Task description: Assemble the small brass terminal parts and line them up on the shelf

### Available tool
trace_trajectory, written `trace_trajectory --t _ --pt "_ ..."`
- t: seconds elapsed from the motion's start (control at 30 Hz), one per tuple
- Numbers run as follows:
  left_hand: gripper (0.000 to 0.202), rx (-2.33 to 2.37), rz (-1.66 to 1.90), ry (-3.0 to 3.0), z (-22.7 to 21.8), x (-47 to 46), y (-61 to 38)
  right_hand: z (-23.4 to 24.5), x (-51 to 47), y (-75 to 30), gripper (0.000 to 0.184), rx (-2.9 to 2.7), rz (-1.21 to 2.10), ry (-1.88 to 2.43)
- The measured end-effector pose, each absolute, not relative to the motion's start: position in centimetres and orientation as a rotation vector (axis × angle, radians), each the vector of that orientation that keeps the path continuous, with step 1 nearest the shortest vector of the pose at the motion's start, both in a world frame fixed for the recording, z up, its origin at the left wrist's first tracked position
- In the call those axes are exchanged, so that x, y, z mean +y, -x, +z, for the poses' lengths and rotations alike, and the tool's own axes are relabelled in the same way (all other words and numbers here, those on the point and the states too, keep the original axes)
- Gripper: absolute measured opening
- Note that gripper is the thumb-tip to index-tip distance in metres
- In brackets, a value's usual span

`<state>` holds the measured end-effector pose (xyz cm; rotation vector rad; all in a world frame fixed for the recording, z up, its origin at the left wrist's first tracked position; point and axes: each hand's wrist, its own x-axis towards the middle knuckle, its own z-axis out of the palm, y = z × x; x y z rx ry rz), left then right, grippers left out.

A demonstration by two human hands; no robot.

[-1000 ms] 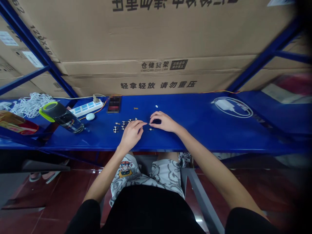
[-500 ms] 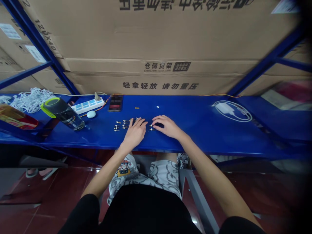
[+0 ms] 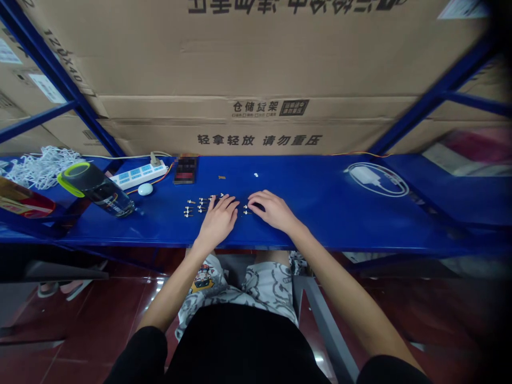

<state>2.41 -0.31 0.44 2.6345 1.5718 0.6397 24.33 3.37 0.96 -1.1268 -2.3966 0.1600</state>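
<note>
Pins (image 3: 199, 205) beside left hand (image 3: 218, 220), right hand (image 3: 274, 210) nearby | both half-curled, hold unclear | risk: brushing fingers could scatter pins

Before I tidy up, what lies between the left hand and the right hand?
In the head view, two small metal parts lie on the blue shelf between the left hand and the right hand.

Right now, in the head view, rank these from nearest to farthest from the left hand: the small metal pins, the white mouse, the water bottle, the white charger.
1. Small metal pins, just left of the left hand
2. White mouse, farther left
3. Water bottle, left beyond the mouse
4. White charger, far right
</note>
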Motion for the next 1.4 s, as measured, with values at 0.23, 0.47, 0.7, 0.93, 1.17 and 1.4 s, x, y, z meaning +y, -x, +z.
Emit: trace_trajectory --t 0.23,0.47,0.7,0.93,1.17,1.4 --pt "0.038 1.579 0.636 -2.610 0.4 -0.2 -2.5 0.8 2.7 -24.9 0.029 -2.362 0.248 1.162" --pt "0.039 1.572 0.624 -2.614 0.6 -0.3 -2.4 -0.1 0.6 -25.1 0.042 -2.280 0.075 1.457" --pt "0.038 1.579 0.604 -2.615 0.9 -0.4 -2.4 0.1 0.1 -24.6 0.048 -2.324 0.023 1.517" --pt "0.037 1.569 0.644 -2.645 0.5 -0.3 -2.3 -0.3 -0.6 -23.5 0.053 -2.327 0.015 1.604" --pt "0.035 1.490 0.776 -2.697 0.7 -1.0 -1.9 -0.8 -0.5 -23.6 0.051 -2.312 -0.037 1.558" --pt "0.046 1.499 0.573 -2.673 0.3 -1.4 -1.5 -0.6 -0.5 -23.5 0.050 -2.303 -0.045 1.555"
